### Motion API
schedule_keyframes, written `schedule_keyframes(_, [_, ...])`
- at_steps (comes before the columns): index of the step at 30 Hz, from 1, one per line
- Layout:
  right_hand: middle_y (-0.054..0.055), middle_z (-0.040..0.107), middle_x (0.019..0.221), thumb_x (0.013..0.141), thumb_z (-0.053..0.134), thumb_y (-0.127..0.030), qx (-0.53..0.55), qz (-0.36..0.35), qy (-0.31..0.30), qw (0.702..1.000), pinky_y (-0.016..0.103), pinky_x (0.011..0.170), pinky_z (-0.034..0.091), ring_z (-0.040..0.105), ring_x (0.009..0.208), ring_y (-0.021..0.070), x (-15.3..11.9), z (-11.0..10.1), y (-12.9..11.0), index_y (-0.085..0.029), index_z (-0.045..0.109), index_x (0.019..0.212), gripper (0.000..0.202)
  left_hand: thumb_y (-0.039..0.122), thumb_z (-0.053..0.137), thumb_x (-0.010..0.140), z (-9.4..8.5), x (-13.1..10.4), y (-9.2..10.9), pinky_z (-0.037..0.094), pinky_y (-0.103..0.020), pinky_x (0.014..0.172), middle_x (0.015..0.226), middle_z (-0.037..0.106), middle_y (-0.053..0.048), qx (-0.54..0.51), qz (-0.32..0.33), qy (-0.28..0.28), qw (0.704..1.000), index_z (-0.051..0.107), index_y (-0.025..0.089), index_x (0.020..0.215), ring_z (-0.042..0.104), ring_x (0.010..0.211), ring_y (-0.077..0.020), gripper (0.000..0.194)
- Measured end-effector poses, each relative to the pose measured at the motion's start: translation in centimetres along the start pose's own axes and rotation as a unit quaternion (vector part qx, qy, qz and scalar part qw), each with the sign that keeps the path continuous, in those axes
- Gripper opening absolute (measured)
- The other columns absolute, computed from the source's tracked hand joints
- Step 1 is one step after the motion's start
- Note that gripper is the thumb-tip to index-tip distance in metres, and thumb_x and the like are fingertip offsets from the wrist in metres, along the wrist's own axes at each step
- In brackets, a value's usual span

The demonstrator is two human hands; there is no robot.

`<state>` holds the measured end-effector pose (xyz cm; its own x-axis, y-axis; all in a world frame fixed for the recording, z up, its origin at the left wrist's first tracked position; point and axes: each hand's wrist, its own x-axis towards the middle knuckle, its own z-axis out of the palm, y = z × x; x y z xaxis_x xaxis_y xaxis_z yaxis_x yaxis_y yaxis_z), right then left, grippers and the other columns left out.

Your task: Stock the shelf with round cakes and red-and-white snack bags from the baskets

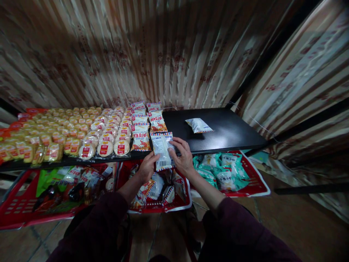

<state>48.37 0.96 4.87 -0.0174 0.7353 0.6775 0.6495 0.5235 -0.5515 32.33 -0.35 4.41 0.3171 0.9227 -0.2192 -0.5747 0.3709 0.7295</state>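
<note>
Between my two hands is a snack bag [161, 151], its white back with printed text and a barcode turned up, over the front edge of the black shelf [177, 123]. My left hand [147, 166] grips its lower left side, thumb on top. My right hand [184, 157] holds its right side, with fingers over the upper corner. Just behind and to the left stand two rows of matching snack bags [140, 136], fronts showing. Another bag [198, 125] lies alone on the shelf to the right, white side up.
Round packaged crackers [104, 148] and small yellow packs [51, 147] fill the shelf's left side. Below stand red baskets: the middle basket [188, 193] holds similar bags, the right one green bags [227, 174], the left basket [16, 205] mixed packs. Striped curtains [169, 54] hang behind.
</note>
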Motion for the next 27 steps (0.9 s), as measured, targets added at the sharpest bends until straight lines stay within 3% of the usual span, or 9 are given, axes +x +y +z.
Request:
schedule_keyframes(6, [0.012,0.057,0.124,0.088,0.049,-0.034,0.009,0.0,-0.026,1.0,0.047,0.099,0.043,0.052,0.114,0.0256,-0.09,-0.2,-0.02,-0.021,0.059,0.119,0.035,0.031,0.062,0.077,-0.04,0.11,0.42,0.046,-0.039,0.095,0.108,0.069,-0.009,-0.036,0.007,-0.028,0.999,0.065,0.013,0.106,0.06,0.108,-0.0254,0.034])
schedule_keyframes(11, [0.013,0.056,0.126,0.09,0.046,-0.037,0.02,0.008,-0.04,0.999,0.046,0.101,0.041,0.05,0.118,0.0258,-0.13,-0.27,0.02,-0.02,0.055,0.126,0.041,0.026,0.055,0.082,-0.35,0.04,0.66,0.051,-0.038,0.083,0.117,0.065,-0.011,-0.017,-0.005,-0.043,0.999,0.061,0.015,0.115,0.064,0.098,-0.0227,0.035])
schedule_keyframes(16, [0.011,0.052,0.135,0.091,0.041,-0.043,0.056,0.016,-0.077,0.995,0.047,0.105,0.038,0.046,0.125,0.0265,-0.26,-0.36,0.13,-0.022,0.046,0.136,0.05,0.017,0.057,0.079,-0.37,-0.07,0.83,0.052,-0.032,0.074,0.126,0.06,-0.01,0.006,0.009,-0.03,1.0,0.06,0.017,0.119,0.063,0.095,-0.0199,0.04])
schedule_keyframes(23, [0.011,0.043,0.144,0.089,0.04,-0.052,0.108,0.033,-0.126,0.986,0.047,0.108,0.035,0.041,0.131,0.0277,-0.49,-0.31,0.21,-0.021,0.031,0.145,0.064,0.022,0.061,0.079,-0.63,0.29,0.87,0.051,-0.029,0.074,0.128,0.057,-0.011,0.017,0.034,-0.053,0.998,0.06,0.019,0.122,0.061,0.097,-0.0193,0.042])
schedule_keyframes(27, [0.011,0.038,0.147,0.088,0.042,-0.054,0.125,0.055,-0.15,0.979,0.047,0.11,0.032,0.037,0.134,0.028,-0.41,-0.13,0.19,-0.022,0.027,0.146,0.069,0.023,0.063,0.078,-0.82,0.45,0.76,0.05,-0.03,0.077,0.131,0.056,-0.011,0.033,0.047,-0.052,0.997,0.059,0.021,0.123,0.057,0.109,-0.0232,0.045])
